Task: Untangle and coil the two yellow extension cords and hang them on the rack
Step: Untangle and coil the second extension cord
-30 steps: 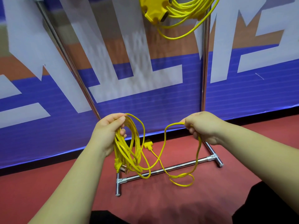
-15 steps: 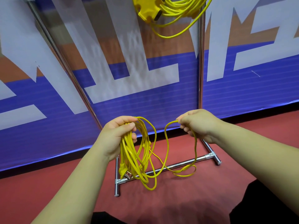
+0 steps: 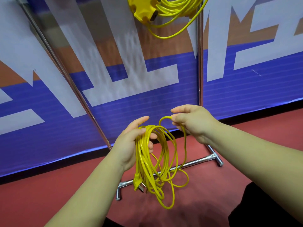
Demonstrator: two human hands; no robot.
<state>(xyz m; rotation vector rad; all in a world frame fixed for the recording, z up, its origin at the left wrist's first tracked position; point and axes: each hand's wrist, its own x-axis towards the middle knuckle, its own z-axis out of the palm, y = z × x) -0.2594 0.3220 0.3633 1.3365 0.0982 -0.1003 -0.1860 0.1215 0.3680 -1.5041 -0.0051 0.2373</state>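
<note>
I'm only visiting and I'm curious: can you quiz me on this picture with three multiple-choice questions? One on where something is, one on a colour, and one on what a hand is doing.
1. Where is the second yellow cord, the one not in the hands?
A. On the floor
B. Hanging up high beside a pole of the rack
C. Over a chair

2. What colour is the floor?
A. Red
B. Green
C. Grey

3. What is the right hand doing?
A. Lying flat on the floor
B. Gripping the pole
C. Pinching a loop of the cord that the left hand holds coiled

Answers:
1 B: its loops dangle at the top of the view, next to the pole.
2 A: the ground under the rack's base bar is red.
3 C: its fingers close on a loop beside the coil.
</note>
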